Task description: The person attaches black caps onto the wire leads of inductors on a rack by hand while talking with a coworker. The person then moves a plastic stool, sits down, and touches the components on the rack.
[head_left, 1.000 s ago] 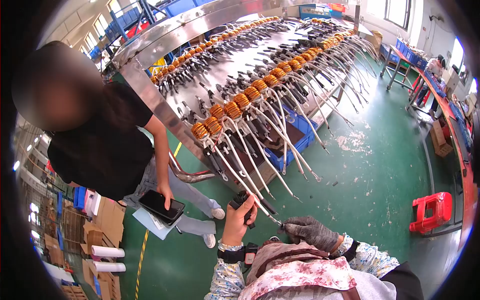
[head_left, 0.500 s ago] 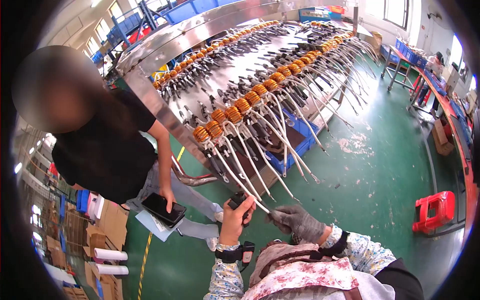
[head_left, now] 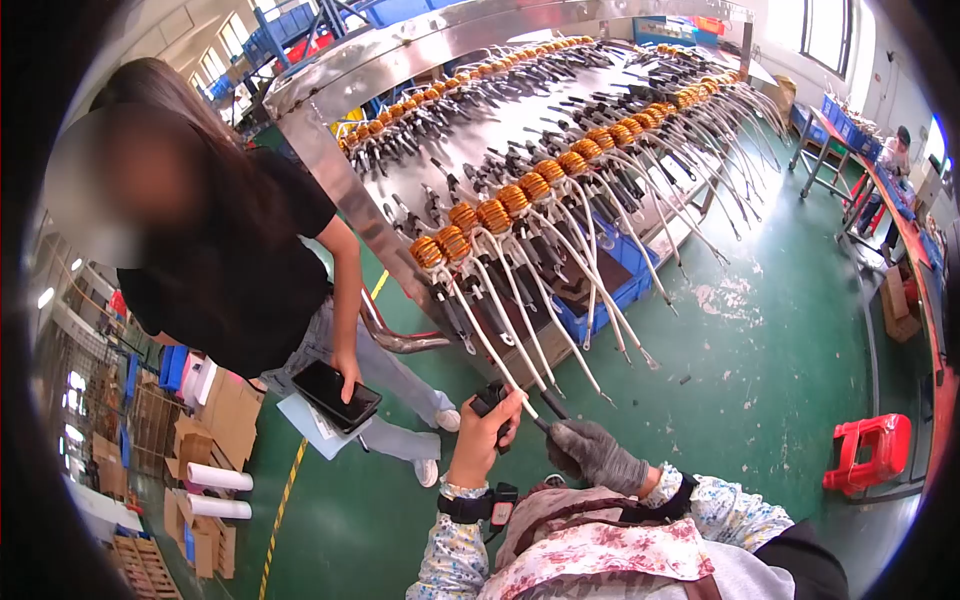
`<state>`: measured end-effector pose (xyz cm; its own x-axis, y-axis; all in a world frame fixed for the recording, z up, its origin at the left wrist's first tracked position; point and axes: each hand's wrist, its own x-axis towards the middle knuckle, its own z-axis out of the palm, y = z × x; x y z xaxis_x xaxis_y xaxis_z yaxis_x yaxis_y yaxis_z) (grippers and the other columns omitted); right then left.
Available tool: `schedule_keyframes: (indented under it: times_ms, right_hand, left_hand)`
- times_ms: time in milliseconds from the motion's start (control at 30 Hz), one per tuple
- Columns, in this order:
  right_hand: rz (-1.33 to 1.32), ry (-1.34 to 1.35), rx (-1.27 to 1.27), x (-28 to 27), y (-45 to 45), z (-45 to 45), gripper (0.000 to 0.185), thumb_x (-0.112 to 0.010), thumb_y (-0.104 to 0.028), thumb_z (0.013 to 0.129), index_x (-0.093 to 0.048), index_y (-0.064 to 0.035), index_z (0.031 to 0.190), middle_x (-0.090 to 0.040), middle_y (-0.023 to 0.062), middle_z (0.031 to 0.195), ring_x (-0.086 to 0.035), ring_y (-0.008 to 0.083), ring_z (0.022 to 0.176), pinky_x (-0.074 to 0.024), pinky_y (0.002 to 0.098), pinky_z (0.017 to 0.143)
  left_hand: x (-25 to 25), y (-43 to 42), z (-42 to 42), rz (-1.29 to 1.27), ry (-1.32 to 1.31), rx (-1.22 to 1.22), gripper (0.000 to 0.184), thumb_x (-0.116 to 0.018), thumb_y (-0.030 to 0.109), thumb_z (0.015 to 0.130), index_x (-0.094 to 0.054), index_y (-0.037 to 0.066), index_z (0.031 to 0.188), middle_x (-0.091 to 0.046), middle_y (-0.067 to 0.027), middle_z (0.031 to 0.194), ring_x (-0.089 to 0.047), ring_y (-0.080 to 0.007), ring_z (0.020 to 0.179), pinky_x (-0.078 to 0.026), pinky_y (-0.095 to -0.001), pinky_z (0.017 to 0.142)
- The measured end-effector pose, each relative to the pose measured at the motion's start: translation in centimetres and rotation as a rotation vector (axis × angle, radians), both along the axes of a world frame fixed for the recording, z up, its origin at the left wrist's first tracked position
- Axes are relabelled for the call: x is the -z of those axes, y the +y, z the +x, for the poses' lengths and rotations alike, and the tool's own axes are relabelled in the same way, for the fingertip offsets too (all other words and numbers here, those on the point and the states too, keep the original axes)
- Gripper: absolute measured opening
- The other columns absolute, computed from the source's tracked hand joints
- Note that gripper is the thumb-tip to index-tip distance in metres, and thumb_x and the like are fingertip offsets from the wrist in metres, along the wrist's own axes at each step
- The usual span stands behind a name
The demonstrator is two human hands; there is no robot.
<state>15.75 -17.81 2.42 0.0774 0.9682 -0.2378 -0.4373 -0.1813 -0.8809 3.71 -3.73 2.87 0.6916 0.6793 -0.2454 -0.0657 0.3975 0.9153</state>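
Note:
My left hand (head_left: 487,432) is bare and closed around a small black object (head_left: 488,398) whose kind I cannot make out. A white cable (head_left: 485,345) runs down from a copper-wound toroidal coil (head_left: 426,252) past these fingers. Its lower end reaches the fingertips of my right hand (head_left: 603,458), which wears a grey glove and is closed. A short black sleeve (head_left: 554,404) sticks up from the gloved fingers beside the cable. The gloved fingers hide the cable's tip.
Rows of coils with hanging cables lie on a metal rack (head_left: 350,200). Below is a blue crate (head_left: 635,270). At left a person (head_left: 230,260) holds a phone (head_left: 335,394) and papers. A red stool (head_left: 866,452) stands right, near a long workbench (head_left: 925,290).
The rack and coils sit farther right in view. The black sleeve now shows above my gloved hand. Both hands remain closed near the cable's end.

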Motion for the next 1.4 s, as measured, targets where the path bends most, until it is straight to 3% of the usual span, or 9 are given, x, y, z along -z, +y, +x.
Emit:
schedule_keyframes:
  times_ms: [200, 533, 600, 833, 867, 1000, 1167, 1233, 1400]
  right_hand:
    - [-0.012, 0.625, -0.157, 1.4, 2.4, 1.0, 0.031, -0.046, -0.038, 0.092, -0.048, -0.0099, 0.079, -0.049, 0.0039, 0.065, -0.047, 0.0162, 0.056, -0.0363, 0.0276, 0.051]
    - [-0.097, 0.891, -0.198, 1.3, 2.0, 1.7, 0.032, -0.041, -0.038, 0.094, -0.052, -0.0090, 0.083, -0.054, 0.0059, 0.074, -0.051, 0.0158, 0.063, -0.0425, 0.0261, 0.058]
    - [-0.080, 0.124, -0.074, 0.1, 1.7, 2.0, 0.027, -0.051, -0.032, 0.090, -0.055, -0.0061, 0.097, -0.057, 0.0072, 0.081, -0.055, 0.0182, 0.070, -0.0460, 0.0299, 0.065]
    - [0.192, -0.650, 0.077, -3.5, 0.3, 1.1, 0.057, -0.072, -0.025, 0.074, -0.045, -0.0010, 0.118, -0.057, 0.0148, 0.105, -0.056, 0.0207, 0.097, -0.0451, 0.0307, 0.081]
    - [0.141, -0.343, -0.036, -1.6, 0.8, 0.8, 0.056, -0.072, -0.019, 0.075, -0.044, -0.0002, 0.120, -0.057, 0.0100, 0.105, -0.053, 0.0165, 0.098, -0.0432, 0.0278, 0.084]
    - [0.148, 0.066, -0.063, -2.1, -0.1, 1.8, 0.051, -0.068, -0.008, 0.078, -0.043, 0.0008, 0.122, -0.056, 0.0005, 0.102, -0.048, 0.0074, 0.087, -0.0439, 0.0246, 0.077]
    - [0.025, -0.015, -0.183, -0.7, -1.4, 3.1, 0.045, -0.066, -0.009, 0.080, -0.046, 0.0000, 0.120, -0.056, 0.0016, 0.096, -0.049, 0.0058, 0.083, -0.0429, 0.0224, 0.072]
    - [0.188, 0.063, 0.044, -0.8, -1.1, 2.7, 0.040, -0.066, -0.011, 0.081, -0.049, -0.0003, 0.116, -0.057, 0.0012, 0.088, -0.050, 0.0061, 0.075, -0.0425, 0.0222, 0.064]
    - [0.071, 0.063, -0.023, -1.0, -1.6, 3.7, 0.040, -0.065, -0.013, 0.081, -0.049, -0.0005, 0.116, -0.057, 0.0023, 0.086, -0.050, 0.0075, 0.077, -0.0426, 0.0242, 0.069]
  left_hand:
    - [-0.6, 0.1, 0.8, 0.004, -0.027, 0.015, 0.018, -0.062, 0.020, 0.083, -0.058, 0.002, 0.082, -0.048, 0.0011, 0.060, -0.041, -0.0051, 0.043, -0.027, -0.0183, 0.037]
    - [-0.3, 0.0, 0.7, -0.005, -0.012, -0.015, 0.017, -0.064, 0.020, 0.082, -0.055, 0.006, 0.084, -0.048, 0.0008, 0.059, -0.041, -0.0051, 0.043, -0.029, -0.0193, 0.037]
    - [-0.4, 0.2, -0.1, 0.029, 0.007, -0.047, 0.017, -0.063, 0.020, 0.083, -0.054, 0.006, 0.084, -0.047, 0.0010, 0.059, -0.041, -0.0053, 0.044, -0.029, -0.0195, 0.037]
    - [-4.3, -1.7, 1.0, -0.069, -0.338, -0.007, 0.032, -0.061, 0.034, 0.084, -0.046, 0.006, 0.090, -0.038, 0.0013, 0.063, -0.039, -0.0079, 0.051, -0.029, -0.0199, 0.039]
    - [-4.6, -2.2, 1.9, -0.126, -0.405, 0.066, 0.032, -0.060, 0.034, 0.084, -0.046, 0.006, 0.090, -0.038, 0.0014, 0.063, -0.039, -0.0078, 0.053, -0.029, -0.0199, 0.040]
    - [-4.5, -2.6, 4.0, -0.216, -0.471, 0.199, 0.031, -0.059, 0.035, 0.085, -0.047, 0.007, 0.091, -0.037, 0.0021, 0.064, -0.039, -0.0078, 0.057, -0.029, -0.0197, 0.041]
    - [-3.8, -1.8, 4.9, -0.289, -0.498, 0.211, 0.027, -0.055, 0.034, 0.088, -0.048, 0.008, 0.091, -0.035, 0.0028, 0.064, -0.034, -0.0072, 0.054, -0.028, -0.0178, 0.041]
    - [-3.8, -2.2, 5.5, -0.285, -0.480, 0.260, 0.027, -0.054, 0.035, 0.087, -0.047, 0.009, 0.091, -0.034, 0.0028, 0.064, -0.033, -0.0070, 0.055, -0.027, -0.0175, 0.041]
    - [-3.2, -2.8, 6.4, -0.290, -0.447, 0.271, 0.029, -0.058, 0.034, 0.086, -0.050, 0.008, 0.095, -0.038, 0.0028, 0.066, -0.039, -0.0080, 0.058, -0.030, -0.0195, 0.045]
